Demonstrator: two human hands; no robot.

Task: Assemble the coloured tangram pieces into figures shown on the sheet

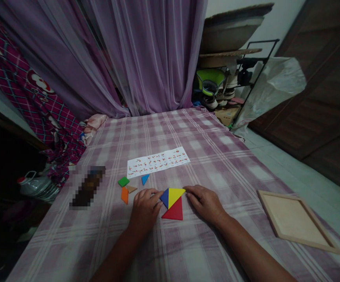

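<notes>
— Head view: what is seen at the left?
— A green piece (123, 181) and an orange piece (124, 194) are laid on the cloth (205, 141).
— And the hands?
— The left hand (144, 207), fingers loosely curled, is placed against the blue triangle (164, 197); the yellow triangle (175, 194) is touched by the flat right hand (204, 202), above the red triangle (174, 211).

Dim, soft indoor light; far left falls into near-black shadow, edges bow with wide-angle distortion, one patch pixelated.
</notes>
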